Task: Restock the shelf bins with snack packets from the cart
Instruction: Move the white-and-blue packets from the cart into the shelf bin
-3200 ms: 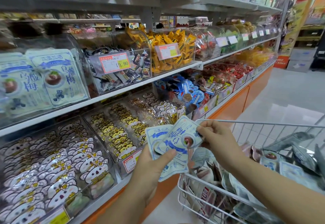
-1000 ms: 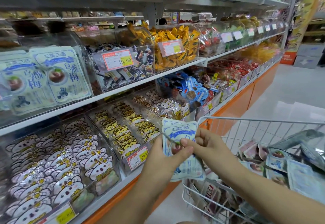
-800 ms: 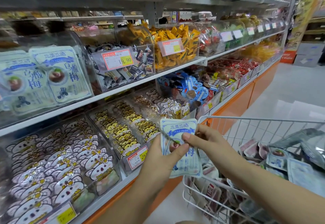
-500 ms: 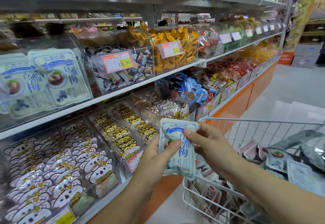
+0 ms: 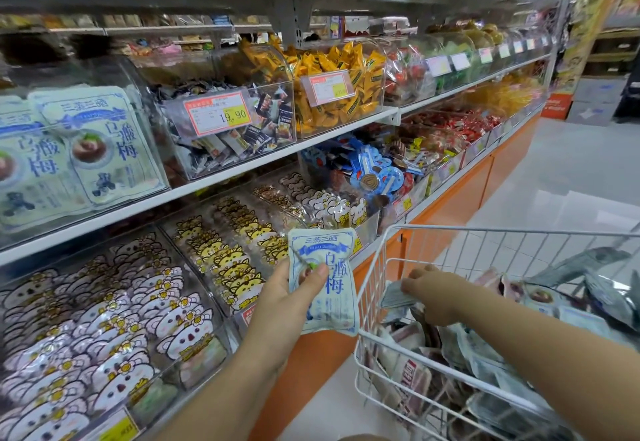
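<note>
**A:** Head view, what's each hand doing relative to the white wire cart?

**B:** The left hand is just outside the cart's near left corner, clamped on a pale blue and white snack packet with dark blue lettering. Thumb lies across the front, fingers behind. The packet stands roughly upright, its right edge just beside the cart's corner post. Could be more than one packet stacked there, can't tell.

**A:** And the other one?

**B:** The right hand is inside the cart, reaching over its left rim, fingers curled down and closed on the edge of a greyish-blue flat packet on top of the pile. The cart is full of loose packets, pale blue ones mixed with pinkish and silver ones.

**A:** Where's the matching bin?

**B:** Up and to the left of the cart, on the middle shelf: a clear plastic bin holding big pale blue packets with the same blue lettering. Right of it, toward the cart side, is a clear bin of small dark wrapped sweets with a red and yellow price tag, then a bin of yellow wrappers. Directly left of the cart, on the bottom shelf, sit bins of yellow cat-face packets and white bear-face packets.
</note>
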Demonstrator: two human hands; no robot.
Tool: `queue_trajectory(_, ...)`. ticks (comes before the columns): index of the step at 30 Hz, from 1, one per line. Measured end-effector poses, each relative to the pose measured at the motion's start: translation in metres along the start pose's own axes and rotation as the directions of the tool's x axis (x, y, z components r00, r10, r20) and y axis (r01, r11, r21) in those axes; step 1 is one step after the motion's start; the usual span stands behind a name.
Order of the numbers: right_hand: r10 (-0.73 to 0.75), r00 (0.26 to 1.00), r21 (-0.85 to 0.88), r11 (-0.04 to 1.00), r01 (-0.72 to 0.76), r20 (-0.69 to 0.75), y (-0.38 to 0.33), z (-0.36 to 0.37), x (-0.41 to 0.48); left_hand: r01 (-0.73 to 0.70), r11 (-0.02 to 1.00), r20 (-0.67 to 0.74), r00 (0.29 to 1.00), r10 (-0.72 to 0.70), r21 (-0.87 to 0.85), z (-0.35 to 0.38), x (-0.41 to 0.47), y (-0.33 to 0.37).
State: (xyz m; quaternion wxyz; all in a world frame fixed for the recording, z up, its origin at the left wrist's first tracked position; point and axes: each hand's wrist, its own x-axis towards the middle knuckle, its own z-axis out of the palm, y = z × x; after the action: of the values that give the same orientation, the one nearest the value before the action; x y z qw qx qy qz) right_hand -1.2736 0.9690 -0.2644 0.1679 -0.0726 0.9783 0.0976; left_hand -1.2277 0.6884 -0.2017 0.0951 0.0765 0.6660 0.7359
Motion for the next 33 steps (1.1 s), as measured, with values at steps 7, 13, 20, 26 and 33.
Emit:
queue_trajectory(7, 0.096, 0.976, -0.165, 0.978, -0.128, -0.194, -0.008, -0.020, -0.001, 0.050, 0.998, -0.068, 0.996, -0.052, -0.032, 0.000, -0.003, 0.001)
queue_trajectory(13, 0.283, 0.755, 0.264, 0.953, -0.151, -0.591, 0.024, -0.061, -0.029, 0.158, 0.955, -0.181, 0.961, -0.207, -0.252, -0.011, -0.004, 0.000)
queue_trajectory(20, 0.410, 0.714, 0.690, 0.711, 0.140, -0.568, -0.011, -0.108, -0.073, 0.239, 0.903, -0.191, 0.927, -0.321, -0.357, -0.025, -0.011, 0.005)
queue_trajectory(26, 0.335, 0.886, 0.922, -0.104, 0.372, -0.320, -0.108, -0.126, -0.092, 0.179, 0.904, -0.283, 0.910, -0.303, -0.389, -0.029, -0.034, 0.018)
queue_trajectory(33, 0.099, 0.965, 0.904, -0.336, 0.263, -0.244, -0.200, -0.115, -0.100, 0.143, 0.892, -0.388, 0.862, -0.325, -0.428, -0.058, -0.074, 0.041)
